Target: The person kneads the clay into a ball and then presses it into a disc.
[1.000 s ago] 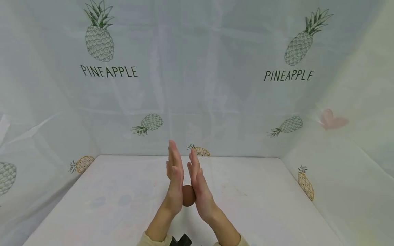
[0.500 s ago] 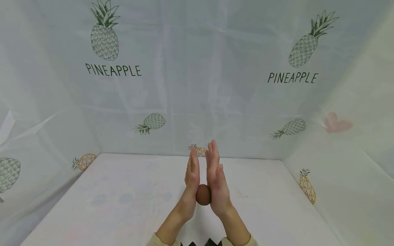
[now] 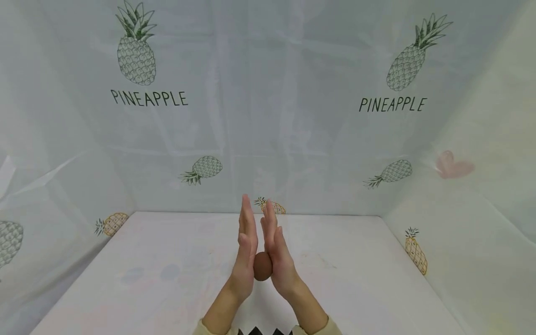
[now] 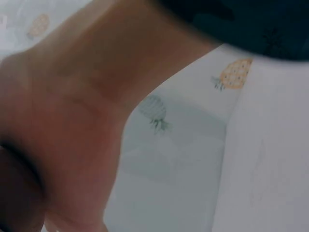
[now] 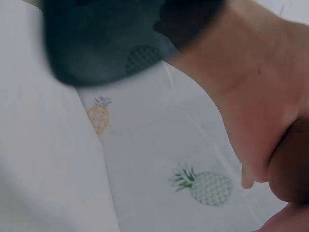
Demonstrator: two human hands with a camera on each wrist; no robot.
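Note:
A smooth brown ball (image 3: 263,266), which looks like clay, sits between my two palms above the white table. My left hand (image 3: 244,258) presses it from the left with straight fingers pointing up and away. From the right, the palm of my right hand (image 3: 281,263) presses against the same ball, its fingers straight too. The fingertips of the two hands stay apart, the left ones slightly higher in the head view. In the left wrist view the ball (image 4: 18,193) shows at the lower left corner; in the right wrist view the ball (image 5: 293,164) lies against the palm.
Beneath the hands spreads a white tabletop (image 3: 351,279) with faint coloured marks. A pale sheet (image 3: 268,116) printed with pineapples hangs behind it and along both sides. Dark angular pieces (image 3: 256,331) show at the bottom edge between the sleeves.
Hands and ball shifted right, then back left. The palms slid against each other: left fingertips were higher, then right, now left again. The ball stays between the palms.

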